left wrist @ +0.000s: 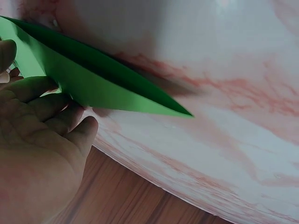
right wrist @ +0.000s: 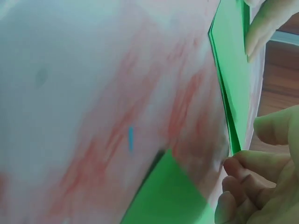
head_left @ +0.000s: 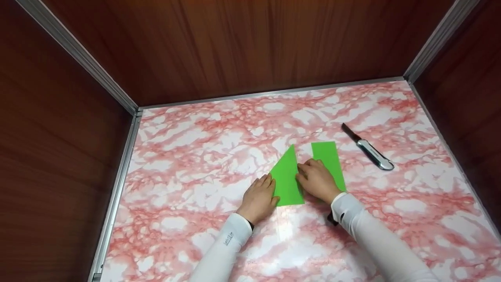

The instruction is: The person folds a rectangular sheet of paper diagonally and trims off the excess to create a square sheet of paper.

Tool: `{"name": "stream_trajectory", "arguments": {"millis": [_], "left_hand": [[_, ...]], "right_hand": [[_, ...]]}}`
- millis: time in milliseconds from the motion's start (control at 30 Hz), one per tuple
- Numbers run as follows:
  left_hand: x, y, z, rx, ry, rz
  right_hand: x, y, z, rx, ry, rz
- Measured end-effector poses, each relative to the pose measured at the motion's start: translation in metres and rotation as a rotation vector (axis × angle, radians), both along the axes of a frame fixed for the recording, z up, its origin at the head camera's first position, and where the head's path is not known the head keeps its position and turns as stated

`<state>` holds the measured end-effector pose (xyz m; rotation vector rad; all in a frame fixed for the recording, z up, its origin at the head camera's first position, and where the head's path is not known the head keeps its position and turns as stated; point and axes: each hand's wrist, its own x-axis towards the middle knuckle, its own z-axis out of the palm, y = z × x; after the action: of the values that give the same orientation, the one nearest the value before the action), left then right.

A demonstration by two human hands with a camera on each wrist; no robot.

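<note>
A green sheet of paper, folded over with a slanting left side and a pointed far end, lies between both hands. In the left wrist view, its two layers gape apart along one edge. My left hand rests along the slanted side, fingers mostly straight against the paper and thumb near its lower edge. My right hand pinches the right edge of the folded paper with thumb and curled forefinger; its other fingers curl beneath. Under and beside that hand lies a flat green paper strip, partly hidden by it.
A folding knife lies to the right with its dark blade out, pointing away. The table has a red and white marbled top. Dark wood panels with metal edging stand at the back and both sides.
</note>
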<state>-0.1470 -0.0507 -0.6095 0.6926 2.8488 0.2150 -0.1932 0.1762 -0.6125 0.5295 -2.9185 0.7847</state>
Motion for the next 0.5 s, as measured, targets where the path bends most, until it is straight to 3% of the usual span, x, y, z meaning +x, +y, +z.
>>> {"name": "stream_trajectory", "arguments": {"millis": [167,400,500], "left_hand": [[0.0,0.0,-0.001,0.008,-0.012,0.007],[0.001,0.0,-0.005,0.048,-0.024,0.017],[0.001,-0.001,-0.005,0.075,-0.022,0.023]], "right_hand": [[0.0,-0.009,-0.001,-0.11,-0.076,-0.068],[-0.003,-0.025,0.001,-0.508,-0.325,-0.251],[-0.003,-0.03,0.004,-0.531,-0.393,-0.312]]}}
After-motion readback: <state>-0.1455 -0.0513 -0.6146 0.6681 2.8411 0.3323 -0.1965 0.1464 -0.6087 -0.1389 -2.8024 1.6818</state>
